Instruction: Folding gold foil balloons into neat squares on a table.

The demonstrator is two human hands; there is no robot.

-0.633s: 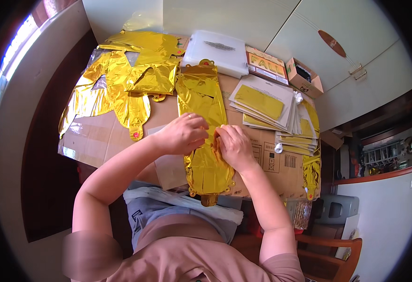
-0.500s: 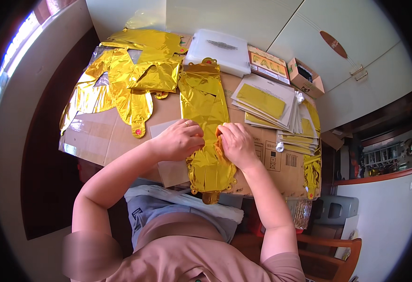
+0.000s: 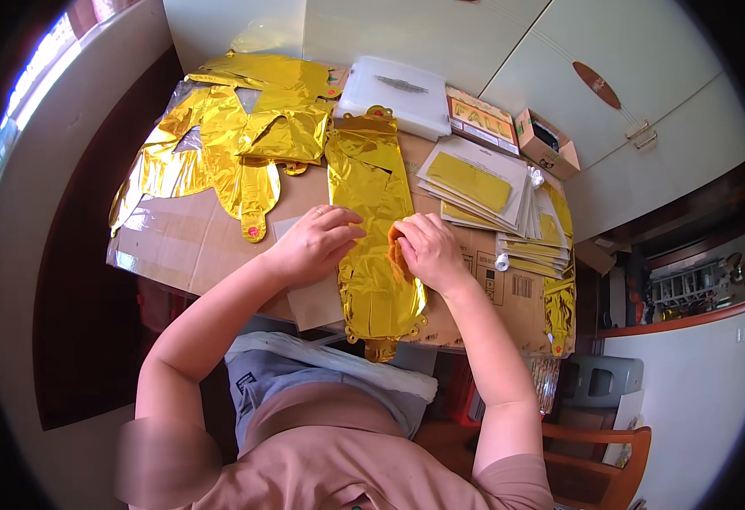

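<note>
Gold foil balloon lies mostly flat, one edge gathered; right hand pinches an orange-looking fold there. Left hand: cannot tell grip.

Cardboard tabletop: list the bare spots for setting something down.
Free: cardboard between the heaped gold foil balloons and left forearm; a smaller patch between the right forearm and stacked packets. Crowded: the back, with the white plastic case and boxes.

Creased gold foil strip flat on cardboard, orange cloth by its right edge
</note>
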